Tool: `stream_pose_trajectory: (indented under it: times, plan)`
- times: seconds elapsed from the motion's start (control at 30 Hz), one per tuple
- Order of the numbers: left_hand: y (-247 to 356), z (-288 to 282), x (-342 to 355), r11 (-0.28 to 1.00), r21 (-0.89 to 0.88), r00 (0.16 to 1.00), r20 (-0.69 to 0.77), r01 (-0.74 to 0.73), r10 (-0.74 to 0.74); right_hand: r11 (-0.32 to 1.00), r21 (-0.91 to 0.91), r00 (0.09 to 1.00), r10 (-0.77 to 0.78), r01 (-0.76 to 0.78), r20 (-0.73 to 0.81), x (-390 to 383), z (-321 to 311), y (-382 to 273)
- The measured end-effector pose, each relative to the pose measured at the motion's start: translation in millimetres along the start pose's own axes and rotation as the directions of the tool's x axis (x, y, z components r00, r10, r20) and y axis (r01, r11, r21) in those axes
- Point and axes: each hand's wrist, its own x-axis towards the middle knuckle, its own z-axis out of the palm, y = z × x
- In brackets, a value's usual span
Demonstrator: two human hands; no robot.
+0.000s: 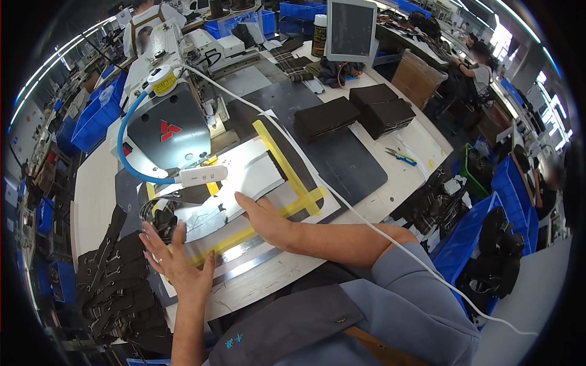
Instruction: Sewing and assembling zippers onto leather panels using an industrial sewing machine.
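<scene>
My left hand [180, 268] has its fingers spread beside a bunched dark plaid cloth piece [160, 221]. It grips nothing I can see; whether its fingertips touch the cloth I cannot tell. With fingers stretched out, my right hand [268, 222] lies at the near edge of a white panel [256, 174]. A crumpled pale grey-white piece [207, 221] is between the two hands. Yellow tape [288, 174] borders the work area around the panel. Just above the panel, a white lamp bar [204, 175] lights it brightly.
A sewing machine head [168, 131] with a blue hose [122, 131] stands at the far left. Dark fabric stacks [326, 116], thread snips [401, 157] and a monitor [351, 30] are beyond. A white cable [366, 226] crosses over my right arm. Dark cloth pieces [116, 287] hang at left.
</scene>
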Motion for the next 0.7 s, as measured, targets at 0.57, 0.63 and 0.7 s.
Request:
stream_pose_trajectory:
  times: [0.57, 0.63, 0.7]
  plan:
    - [-2.6, 68.6, 43.4, 0.724, 0.102, 0.679, 0.454, -0.682, 0.577, 0.616, -0.629, 0.843, -0.524, 0.475, 0.123, 63.4, -65.5, -58.1]
    - [-7.1, 75.8, 43.8, 0.714, 0.105, 0.682, 0.420, -0.692, 0.599, 0.381, -0.778, 0.827, -0.478, 0.500, 0.297, 65.6, -64.3, -61.9]
    - [-7.1, 76.7, 44.5, 0.710, 0.112, 0.677, 0.434, -0.695, 0.594, 0.010, -0.846, 0.788, -0.370, 0.533, 0.492, 63.6, -58.1, -66.7]
